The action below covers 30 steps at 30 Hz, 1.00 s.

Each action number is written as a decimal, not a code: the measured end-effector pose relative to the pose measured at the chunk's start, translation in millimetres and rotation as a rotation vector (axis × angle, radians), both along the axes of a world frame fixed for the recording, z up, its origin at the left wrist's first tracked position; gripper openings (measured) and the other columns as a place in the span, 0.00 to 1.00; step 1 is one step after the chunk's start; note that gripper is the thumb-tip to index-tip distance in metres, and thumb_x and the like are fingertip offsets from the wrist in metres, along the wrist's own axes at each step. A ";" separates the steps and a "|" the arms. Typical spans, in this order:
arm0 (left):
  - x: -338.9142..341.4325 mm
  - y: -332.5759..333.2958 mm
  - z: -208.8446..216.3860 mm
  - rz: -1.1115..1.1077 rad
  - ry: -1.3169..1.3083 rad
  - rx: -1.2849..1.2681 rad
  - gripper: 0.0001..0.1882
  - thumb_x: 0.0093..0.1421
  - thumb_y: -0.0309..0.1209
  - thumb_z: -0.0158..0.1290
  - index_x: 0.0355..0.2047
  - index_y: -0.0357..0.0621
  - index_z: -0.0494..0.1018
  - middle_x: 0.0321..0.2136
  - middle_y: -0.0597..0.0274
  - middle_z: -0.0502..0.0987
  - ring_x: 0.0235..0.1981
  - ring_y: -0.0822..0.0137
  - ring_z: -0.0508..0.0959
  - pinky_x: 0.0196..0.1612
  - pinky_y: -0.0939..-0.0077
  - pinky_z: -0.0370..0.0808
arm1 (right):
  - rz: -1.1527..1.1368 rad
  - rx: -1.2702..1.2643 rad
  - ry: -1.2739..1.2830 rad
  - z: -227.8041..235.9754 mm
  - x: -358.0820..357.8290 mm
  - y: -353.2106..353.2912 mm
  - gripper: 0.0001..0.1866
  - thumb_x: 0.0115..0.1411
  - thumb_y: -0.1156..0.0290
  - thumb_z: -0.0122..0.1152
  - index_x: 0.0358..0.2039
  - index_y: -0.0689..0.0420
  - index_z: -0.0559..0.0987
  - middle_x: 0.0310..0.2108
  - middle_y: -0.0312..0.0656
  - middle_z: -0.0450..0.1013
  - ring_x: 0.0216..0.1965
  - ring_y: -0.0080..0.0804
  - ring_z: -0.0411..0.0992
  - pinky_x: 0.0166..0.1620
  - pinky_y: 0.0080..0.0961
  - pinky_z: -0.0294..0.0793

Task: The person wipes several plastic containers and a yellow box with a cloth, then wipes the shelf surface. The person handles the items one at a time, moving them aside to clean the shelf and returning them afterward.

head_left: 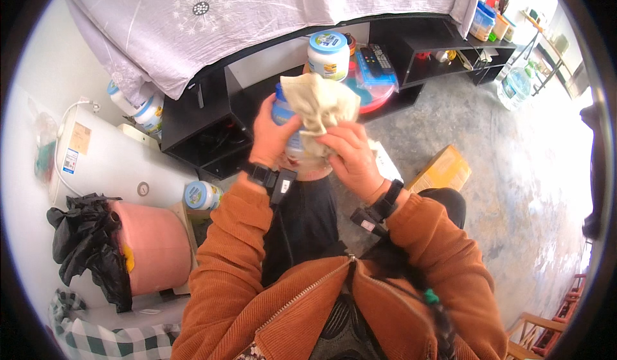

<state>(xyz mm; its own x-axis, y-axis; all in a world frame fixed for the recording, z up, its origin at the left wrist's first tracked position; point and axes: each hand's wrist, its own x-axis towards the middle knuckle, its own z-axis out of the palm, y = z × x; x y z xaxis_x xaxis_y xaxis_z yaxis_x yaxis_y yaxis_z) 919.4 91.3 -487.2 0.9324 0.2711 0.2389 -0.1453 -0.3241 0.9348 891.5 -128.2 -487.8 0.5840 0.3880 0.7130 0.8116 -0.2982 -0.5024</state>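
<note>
My left hand point(273, 132) grips a plastic jar point(281, 111) with a blue top and a pale, blue-marked side, held up over my lap. My right hand point(353, 158) pinches a cream cloth point(321, 96), which is bunched against the jar and covers much of its right side. Part of the jar's lower end shows below the cloth, but its contents cannot be made out. Just beyond my hands, a white jar point(328, 64) with a blue lid stands on the black low cabinet point(247, 96).
Beside that jar lie a remote control point(376, 59) and a pink-rimmed container point(379, 96). A cardboard box point(443, 170) sits on the floor to the right. At left are a pink bin point(157, 247) with a black bag, a white tank point(116, 148) and another blue-lidded jar point(200, 195).
</note>
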 end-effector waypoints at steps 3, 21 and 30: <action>1.8 6.8 -15.2 0.016 -0.035 0.087 0.40 0.51 0.40 0.69 0.60 0.35 0.66 0.52 0.49 0.75 0.51 0.64 0.76 0.54 0.69 0.74 | -0.028 0.103 0.223 -30.8 5.9 -7.9 0.25 0.49 0.84 0.58 0.49 0.55 0.79 0.45 0.44 0.74 0.50 0.46 0.71 0.55 0.33 0.72; 5.1 25.4 1.8 -0.304 0.152 -0.176 0.33 0.60 0.34 0.63 0.62 0.36 0.63 0.51 0.57 0.71 0.51 0.68 0.72 0.57 0.69 0.71 | 0.430 0.556 1.111 -73.2 54.6 -42.5 0.10 0.60 0.81 0.54 0.40 0.55 0.77 0.40 0.29 0.74 0.43 0.18 0.70 0.50 0.18 0.69; -15.9 13.2 54.7 -0.429 -0.100 0.374 0.48 0.46 0.41 0.73 0.64 0.44 0.62 0.51 0.54 0.71 0.54 0.62 0.72 0.59 0.64 0.70 | 0.335 0.597 1.142 -68.6 51.2 -44.2 0.09 0.60 0.80 0.54 0.40 0.54 0.75 0.40 0.29 0.73 0.43 0.18 0.70 0.51 0.19 0.70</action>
